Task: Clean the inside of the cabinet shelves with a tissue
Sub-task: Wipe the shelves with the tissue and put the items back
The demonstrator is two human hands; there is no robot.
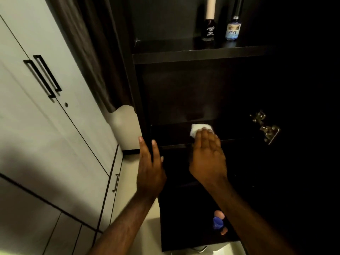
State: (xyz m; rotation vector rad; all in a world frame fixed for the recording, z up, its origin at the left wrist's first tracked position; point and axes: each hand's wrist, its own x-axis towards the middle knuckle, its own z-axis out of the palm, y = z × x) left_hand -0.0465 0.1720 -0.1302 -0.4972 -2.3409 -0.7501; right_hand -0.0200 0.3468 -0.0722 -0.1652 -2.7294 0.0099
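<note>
A small white folded tissue (198,129) lies on the glossy black cabinet shelf (171,135), close to its back edge and about midway along. Its near part is hidden under fingers. The right hand (207,155) presses it down with straight, flat fingers. The left hand (150,166) hovers at the shelf's front left corner, fingers straight, holding nothing.

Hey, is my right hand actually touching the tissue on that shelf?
Touching. The head view shows the right hand, fingers flat over the white tissue, pressing it onto the dark shelf.
</note>
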